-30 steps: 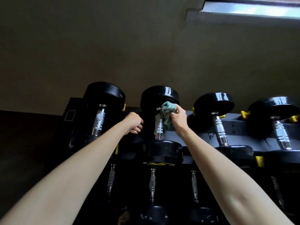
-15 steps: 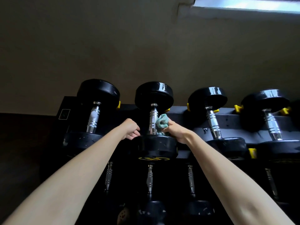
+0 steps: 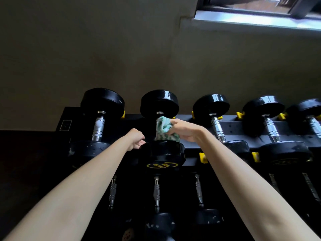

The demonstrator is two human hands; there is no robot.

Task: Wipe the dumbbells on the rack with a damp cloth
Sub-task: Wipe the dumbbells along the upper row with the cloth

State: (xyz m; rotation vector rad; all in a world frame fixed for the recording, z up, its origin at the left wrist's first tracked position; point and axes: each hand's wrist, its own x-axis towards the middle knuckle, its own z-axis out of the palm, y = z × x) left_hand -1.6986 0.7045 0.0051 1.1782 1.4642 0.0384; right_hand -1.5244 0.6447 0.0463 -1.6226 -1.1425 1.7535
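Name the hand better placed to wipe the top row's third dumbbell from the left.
Right. The right hand grips the cloth and sits nearer the third dumbbell; the left hand holds no cloth and lies farther left.

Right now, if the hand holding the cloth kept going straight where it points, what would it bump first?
Probably the chrome handle of the second black dumbbell from the left. The right hand points leftward at it, with the bunched green-and-white cloth between them, seemingly touching it; depth is unclear.

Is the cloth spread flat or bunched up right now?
Bunched up. The green-and-white patterned cloth is wadded in the right hand and pressed against the second black dumbbell from the left, at its chrome handle.
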